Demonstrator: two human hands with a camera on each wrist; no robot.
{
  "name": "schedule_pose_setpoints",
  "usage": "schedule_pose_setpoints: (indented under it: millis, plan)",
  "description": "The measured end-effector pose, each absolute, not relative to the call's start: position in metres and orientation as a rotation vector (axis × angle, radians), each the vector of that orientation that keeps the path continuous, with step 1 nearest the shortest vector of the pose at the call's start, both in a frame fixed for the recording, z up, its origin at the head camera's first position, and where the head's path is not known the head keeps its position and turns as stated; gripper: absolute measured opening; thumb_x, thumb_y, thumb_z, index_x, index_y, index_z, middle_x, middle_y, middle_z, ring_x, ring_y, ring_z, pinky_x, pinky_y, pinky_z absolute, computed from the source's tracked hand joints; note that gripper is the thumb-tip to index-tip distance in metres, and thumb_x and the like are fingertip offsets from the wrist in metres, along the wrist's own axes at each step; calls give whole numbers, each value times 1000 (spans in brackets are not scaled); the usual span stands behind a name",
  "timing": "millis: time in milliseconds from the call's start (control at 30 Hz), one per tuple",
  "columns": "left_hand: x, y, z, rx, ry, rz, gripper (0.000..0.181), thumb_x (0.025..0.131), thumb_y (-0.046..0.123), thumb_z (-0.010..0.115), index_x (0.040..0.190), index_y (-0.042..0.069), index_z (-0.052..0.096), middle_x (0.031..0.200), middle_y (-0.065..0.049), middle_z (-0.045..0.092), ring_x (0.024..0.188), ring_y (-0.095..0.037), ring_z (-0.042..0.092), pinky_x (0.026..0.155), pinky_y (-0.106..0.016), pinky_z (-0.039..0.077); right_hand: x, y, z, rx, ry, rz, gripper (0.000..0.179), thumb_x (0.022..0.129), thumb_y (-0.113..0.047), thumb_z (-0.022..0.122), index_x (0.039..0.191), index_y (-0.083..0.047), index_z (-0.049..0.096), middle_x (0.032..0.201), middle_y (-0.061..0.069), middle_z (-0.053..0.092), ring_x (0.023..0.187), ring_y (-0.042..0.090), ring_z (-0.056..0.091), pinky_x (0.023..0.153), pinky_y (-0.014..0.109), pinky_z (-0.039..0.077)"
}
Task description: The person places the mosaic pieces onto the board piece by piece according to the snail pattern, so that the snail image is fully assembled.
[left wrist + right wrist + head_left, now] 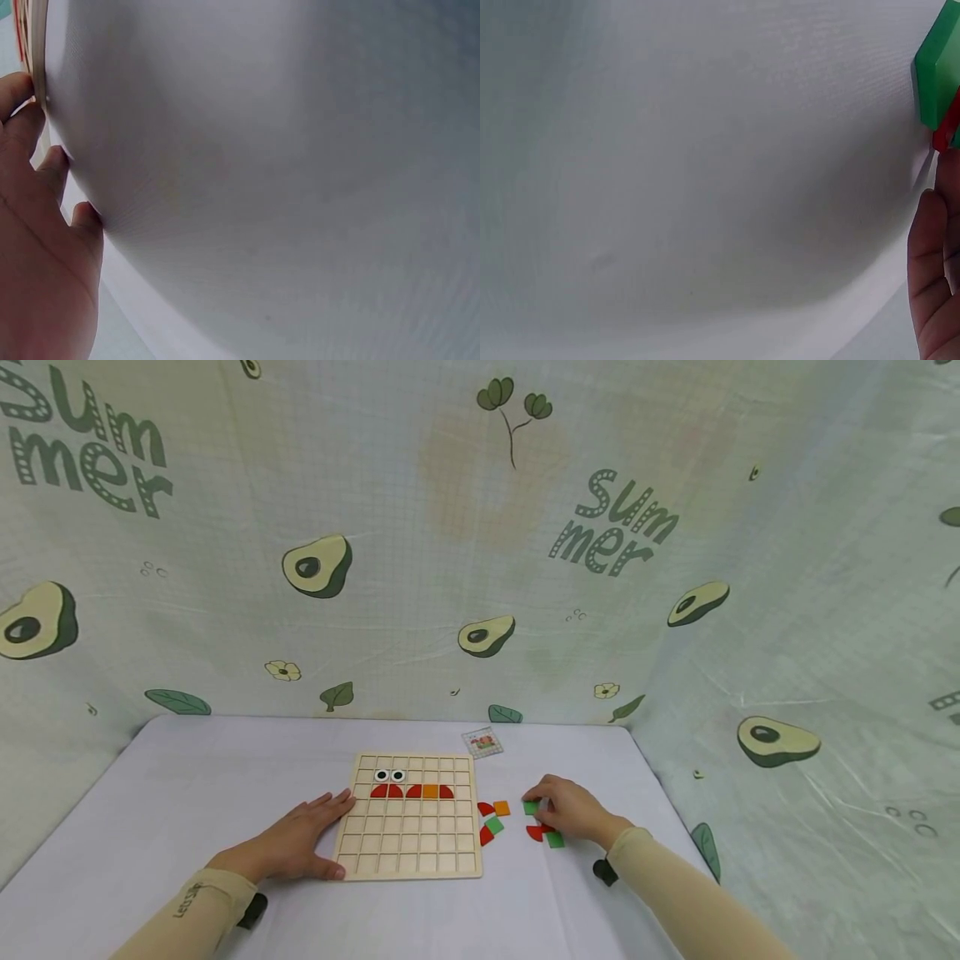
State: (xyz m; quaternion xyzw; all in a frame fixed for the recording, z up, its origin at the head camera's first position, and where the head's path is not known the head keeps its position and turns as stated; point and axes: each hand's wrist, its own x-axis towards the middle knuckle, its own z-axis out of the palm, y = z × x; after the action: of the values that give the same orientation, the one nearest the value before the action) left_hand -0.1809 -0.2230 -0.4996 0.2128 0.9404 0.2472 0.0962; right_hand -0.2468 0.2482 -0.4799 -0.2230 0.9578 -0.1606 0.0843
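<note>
A pale wooden grid board (408, 843) lies on the table. Two eye tiles (390, 776) sit in its upper part, above a row of red quarter-round tiles (387, 792) and one orange square tile (430, 792). Along the board's left edge rests my left hand (288, 843), fingers spread and thumb by the lower left corner. To the right of the board, my right hand (573, 810) pinches a green square tile (531, 808) between thumb and fingers. Close under that hand are red pieces (534, 833) and another green square tile (555, 840).
Beside the board's right edge lie loose red pieces (486, 835), an orange square (502, 808) and a green square (494, 825). A small picture card (483, 742) lies behind the board's far right corner. Printed cloth (405, 677) hangs behind the white table (247, 752).
</note>
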Motion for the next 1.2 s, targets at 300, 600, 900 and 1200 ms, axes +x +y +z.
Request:
schedule_pose_setpoints:
  millis: [300,600,900,1200]
  plan:
    - [-183,-225,-502,647,2792,728,112,65,57,86,150,1,41,158,-17,33,143,-46,26,114,-64,20,-249,248,-480,-656,2860,-459,27,90,-24,76,116,-25,74,104,-12,58,89,10,53,82,30,54]
    - [-182,-225,-501,636,2787,735,112,64,56,87,150,1,41,158,-17,33,143,-46,26,114,-64,20,-249,247,-478,-654,2872,-468,27,90,-24,75,116,-25,74,103,-12,58,89,10,53,81,30,54]
    - [-181,-224,-501,623,2780,735,112,63,56,87,150,2,42,159,-15,32,143,-46,26,114,-65,21,-251,246,-477,-662,2892,-481,28,89,-24,75,117,-24,74,104,-9,59,89,11,53,80,30,54]
    - [-179,-223,-498,605,2776,744,112,63,55,88,150,3,42,159,-14,32,144,-45,25,113,-65,20,-252,233,-472,-673,2907,-470,28,90,-23,76,118,-23,74,105,-10,60,90,11,52,82,31,54]
